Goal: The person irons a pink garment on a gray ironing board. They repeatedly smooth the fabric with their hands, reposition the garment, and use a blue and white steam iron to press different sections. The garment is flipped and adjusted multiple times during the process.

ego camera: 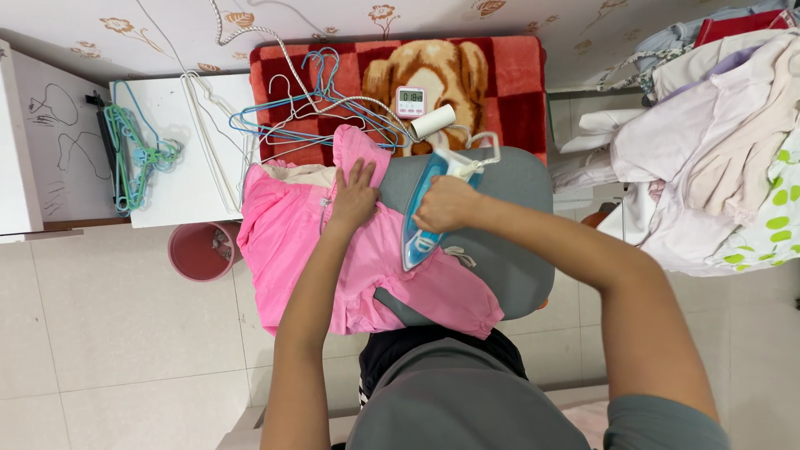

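While the left hand (354,200) lay flat, fingers apart, on the pink garment (312,250), the right hand (446,204) clamped the iron (421,217) just beside it, tip toward the person.

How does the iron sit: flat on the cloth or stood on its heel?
Flat. The iron lies soleplate-down on the pink garment, the right hand gripping its handle, the left hand pressing the cloth beside it.

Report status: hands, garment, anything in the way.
Left hand flat on pink garment. Right hand gripping blue iron on grey board. Hangers behind, clear.
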